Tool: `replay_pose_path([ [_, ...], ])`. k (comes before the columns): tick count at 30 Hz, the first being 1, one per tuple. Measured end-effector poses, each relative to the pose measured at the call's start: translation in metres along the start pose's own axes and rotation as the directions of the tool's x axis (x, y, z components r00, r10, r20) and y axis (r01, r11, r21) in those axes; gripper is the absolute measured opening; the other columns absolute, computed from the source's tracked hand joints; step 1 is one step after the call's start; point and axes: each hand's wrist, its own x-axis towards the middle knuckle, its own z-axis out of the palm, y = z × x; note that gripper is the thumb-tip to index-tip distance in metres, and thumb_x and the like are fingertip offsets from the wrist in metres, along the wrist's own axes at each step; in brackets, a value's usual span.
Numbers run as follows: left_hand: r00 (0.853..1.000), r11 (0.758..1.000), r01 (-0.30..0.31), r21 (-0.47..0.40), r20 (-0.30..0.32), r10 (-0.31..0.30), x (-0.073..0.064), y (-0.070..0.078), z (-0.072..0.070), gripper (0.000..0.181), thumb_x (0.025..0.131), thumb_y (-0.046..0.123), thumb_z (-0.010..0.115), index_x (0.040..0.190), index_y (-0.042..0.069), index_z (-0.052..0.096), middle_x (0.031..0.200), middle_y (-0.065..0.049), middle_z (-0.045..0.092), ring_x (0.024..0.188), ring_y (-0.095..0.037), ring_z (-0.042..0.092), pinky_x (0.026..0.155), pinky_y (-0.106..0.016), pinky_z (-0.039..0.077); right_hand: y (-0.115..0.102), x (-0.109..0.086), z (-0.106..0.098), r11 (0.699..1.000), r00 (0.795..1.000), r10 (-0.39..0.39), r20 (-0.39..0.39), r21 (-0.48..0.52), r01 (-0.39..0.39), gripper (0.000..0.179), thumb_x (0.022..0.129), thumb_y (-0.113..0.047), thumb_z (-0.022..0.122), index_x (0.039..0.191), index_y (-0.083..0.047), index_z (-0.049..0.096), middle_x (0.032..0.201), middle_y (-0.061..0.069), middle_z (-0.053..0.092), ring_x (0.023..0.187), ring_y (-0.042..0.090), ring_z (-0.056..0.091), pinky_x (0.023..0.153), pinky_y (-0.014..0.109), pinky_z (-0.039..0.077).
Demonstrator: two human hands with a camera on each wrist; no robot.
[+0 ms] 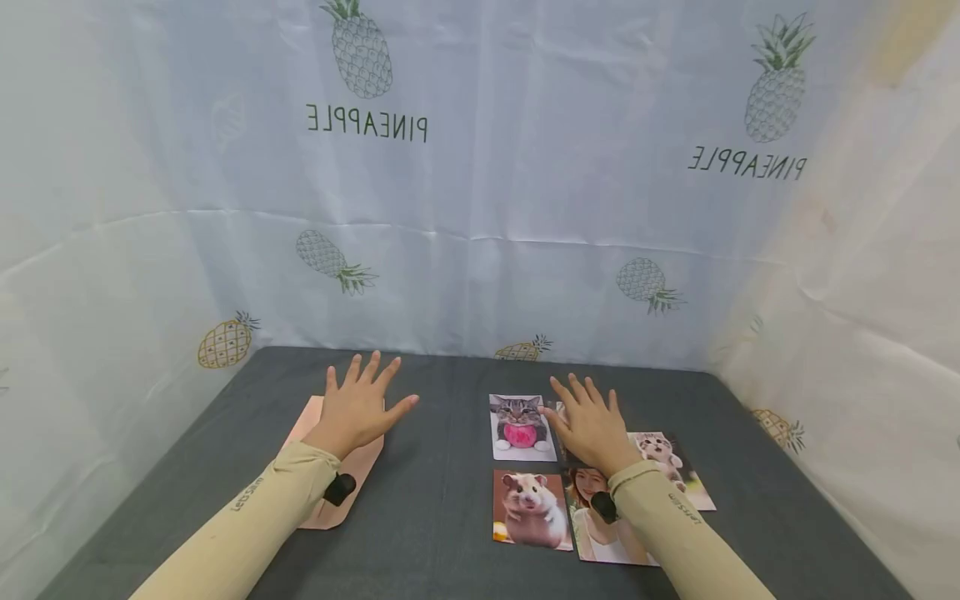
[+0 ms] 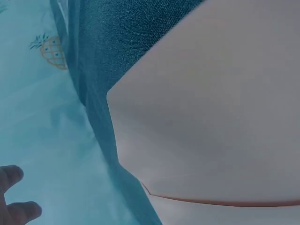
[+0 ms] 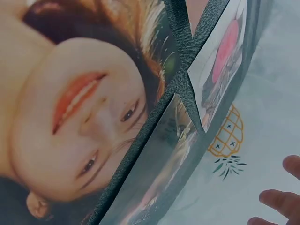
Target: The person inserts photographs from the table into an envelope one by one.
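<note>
My left hand (image 1: 354,410) is spread with straight fingers above a peach-coloured envelope (image 1: 358,482), overlapping its upper part in the head view. The envelope's cut corners and a fold edge show large in the left wrist view. On the right, my right hand (image 1: 592,423) spreads its fingers over several photo cards. A cat photo (image 1: 517,429) with a pink ball lies left of its thumb, and a hamster photo (image 1: 528,512) lies in front of that. A portrait photo (image 3: 89,108) and a kitten photo (image 1: 678,467) are partly covered by the hand and sleeve. One more photo (image 3: 157,166) is mostly hidden under the hand.
A dark grey cloth covers the table (image 1: 442,467). White curtains (image 1: 480,167) with pineapple prints stand behind it and along both sides. Small black wrist devices (image 1: 340,489) sit under both forearms.
</note>
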Motion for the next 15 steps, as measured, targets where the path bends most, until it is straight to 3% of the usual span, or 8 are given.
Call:
replay_pose_path([
  [5,0.999,1.000,-0.002,0.002,0.043,0.002,-0.001,0.001,-0.002,0.078,0.092,0.069,0.038,0.150,0.017,0.038,0.157,-0.021,0.024,0.144,-0.046,0.019,0.112,-0.067,0.010,-0.001,-0.001,-0.004,0.999,0.999,-0.012,0.036,-0.034,0.013,0.056,0.097,-0.046,0.051,0.145,-0.016,0.046,0.149,0.018,0.041,0.140,0.041,0.033,0.109,0.067,0.021],
  [9,0.994,1.000,-0.026,0.009,0.103,0.025,-0.002,0.003,-0.006,0.069,0.094,0.060,0.045,0.141,0.010,0.051,0.148,-0.023,0.041,0.137,-0.044,0.036,0.110,-0.062,0.026,-0.001,-0.002,-0.006,0.999,0.998,-0.002,0.061,-0.038,0.004,0.043,0.095,-0.036,0.058,0.131,-0.012,0.060,0.131,0.015,0.060,0.119,0.036,0.058,0.096,0.058,0.044],
  [12,0.984,1.000,-0.024,-0.015,0.177,0.026,-0.002,0.004,-0.010,0.062,0.095,0.054,0.049,0.135,0.007,0.055,0.136,-0.019,0.055,0.121,-0.039,0.054,0.097,-0.056,0.044,-0.001,-0.002,-0.009,1.000,0.996,0.023,0.091,-0.010,-0.022,0.031,0.095,-0.032,0.060,0.118,-0.013,0.066,0.110,0.008,0.070,0.093,0.027,0.068,0.076,0.049,0.054],
  [15,0.971,0.999,0.005,-0.051,0.239,0.007,-0.003,0.004,-0.012,0.053,0.096,0.046,0.052,0.129,0.005,0.059,0.122,-0.015,0.064,0.101,-0.032,0.065,0.078,-0.048,0.053,-0.002,-0.001,-0.012,0.998,0.992,0.045,0.120,0.028,-0.048,0.022,0.095,-0.030,0.060,0.108,-0.014,0.068,0.093,0.002,0.071,0.076,0.018,0.066,0.066,0.042,0.054],
])
